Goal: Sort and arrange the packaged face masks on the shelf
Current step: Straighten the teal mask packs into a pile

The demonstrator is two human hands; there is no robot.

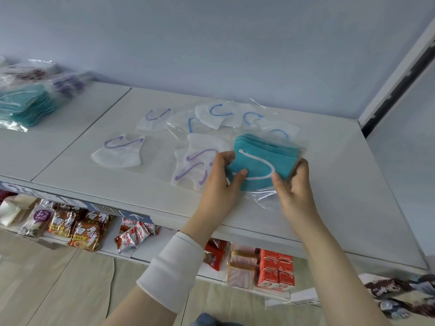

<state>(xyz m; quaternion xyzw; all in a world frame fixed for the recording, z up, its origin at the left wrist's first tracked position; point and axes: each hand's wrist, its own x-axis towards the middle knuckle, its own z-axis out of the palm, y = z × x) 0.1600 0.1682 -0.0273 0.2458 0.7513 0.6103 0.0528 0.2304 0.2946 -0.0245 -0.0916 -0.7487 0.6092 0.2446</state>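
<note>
- Step judged: 1 teal mask pack (263, 161) being sorted out, pinched at both ends by left hand (223, 177) and right hand (293, 184), thumbs on top.
- Held low over shelf (341, 203), right of centre, beside white masks (117, 154) (contact with shelf cannot be told).
- Long axis left-right; rounded edge toward person.
- Next, likely: carried left to teal pile (26, 107).
</note>
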